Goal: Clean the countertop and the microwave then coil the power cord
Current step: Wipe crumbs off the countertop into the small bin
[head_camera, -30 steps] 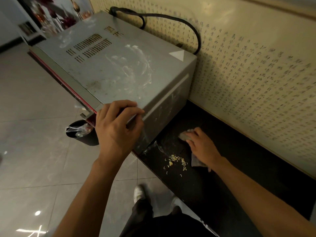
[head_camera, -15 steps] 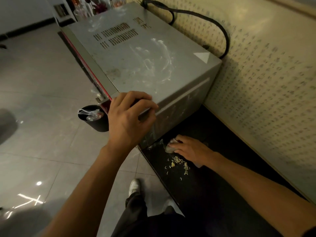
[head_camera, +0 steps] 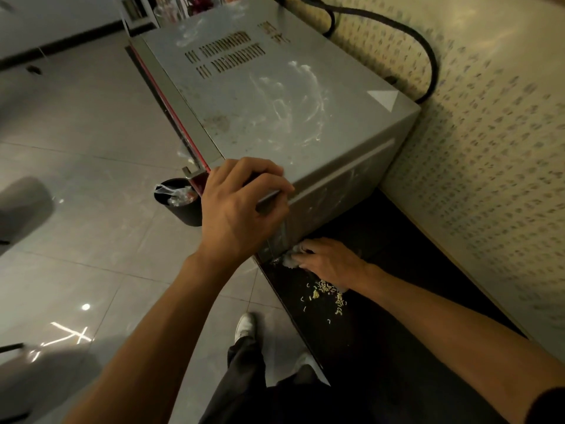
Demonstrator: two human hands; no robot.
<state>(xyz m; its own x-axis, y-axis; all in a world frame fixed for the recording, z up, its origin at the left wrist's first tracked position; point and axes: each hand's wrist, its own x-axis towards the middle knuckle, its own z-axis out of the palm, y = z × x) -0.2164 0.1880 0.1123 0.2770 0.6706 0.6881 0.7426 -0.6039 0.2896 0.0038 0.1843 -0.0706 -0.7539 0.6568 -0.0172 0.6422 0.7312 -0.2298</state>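
You curl your left hand [head_camera: 235, 206] over the near top corner of the microwave [head_camera: 275, 117], apparently steadying or tilting it, so your right hand [head_camera: 328, 260] can pinch the crumpled wipe [head_camera: 290, 259] and scrub the dark surface [head_camera: 397, 301] beside the crumbs [head_camera: 325, 290].

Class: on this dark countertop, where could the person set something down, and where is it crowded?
Free: the countertop strip between the microwave side and the wall, and the stretch nearer the camera past the crumbs. Crowded: the microwave's lower near corner, where the right hand presses a cloth and the left hand grips the top edge.
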